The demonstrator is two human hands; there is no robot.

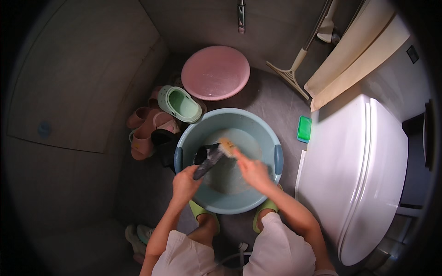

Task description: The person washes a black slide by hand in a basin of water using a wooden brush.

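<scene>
A dark slipper (208, 163) with a black strap is tilted over the light blue basin (229, 116), and my left hand (185, 185) is closed around its near end. My right hand (253, 173), slightly blurred, grips a scrub brush (226, 146) whose pale tan head presses against the slipper's upper end. The brush's handle is mostly hidden by my fingers. Cloudy water (235, 177) lies in the bottom of the basin, below both hands.
Left of the basin sit a mint clog (182, 103), pink slippers (147, 133) and dark footwear (164, 145). Behind it stands a pink basin (215, 72). A green soap box (304, 129) lies beside the white toilet (338, 170). A squeegee (294, 73) leans on the back wall.
</scene>
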